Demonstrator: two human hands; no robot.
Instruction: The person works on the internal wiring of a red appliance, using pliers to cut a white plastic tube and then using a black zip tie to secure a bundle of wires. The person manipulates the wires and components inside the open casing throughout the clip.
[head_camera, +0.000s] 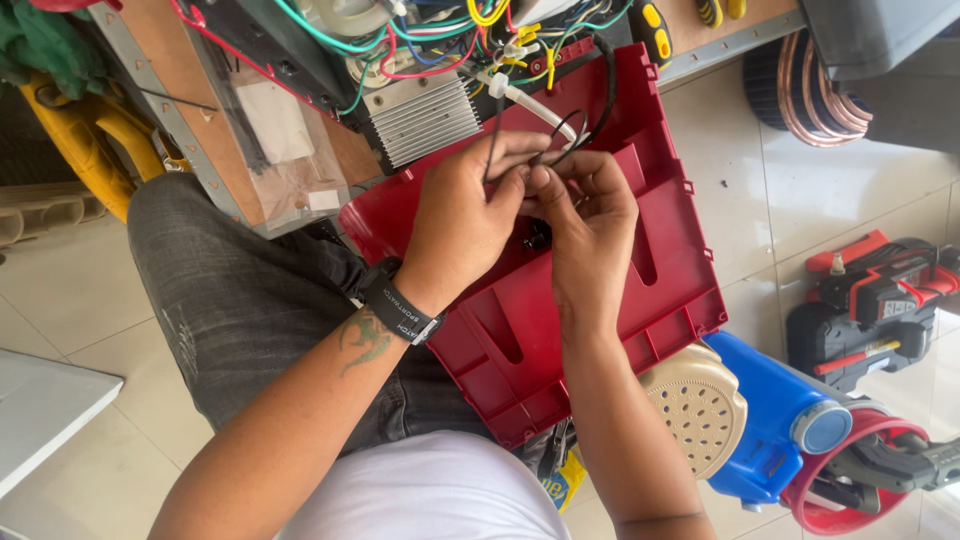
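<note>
A red plastic housing panel (640, 280) rests on my lap, its ribbed inner side facing up. Above it, my left hand (465, 215) and my right hand (590, 225) meet, both pinching a thin black cable tie (560, 135) looped around a bundle of black wire (606, 85). The wire runs up to an opened device with a finned aluminium heat sink (425, 118) and many coloured wires (440, 40). A black wristband (400, 312) sits on my left wrist.
A wooden board (190, 100) carries the opened device and a clear bag of cable ties (275, 140). Yellow clamps (80, 135) lie at left. On the tiled floor at right are a copper coil (815, 90), a red-black machine (875, 300), a blue unit (765, 415).
</note>
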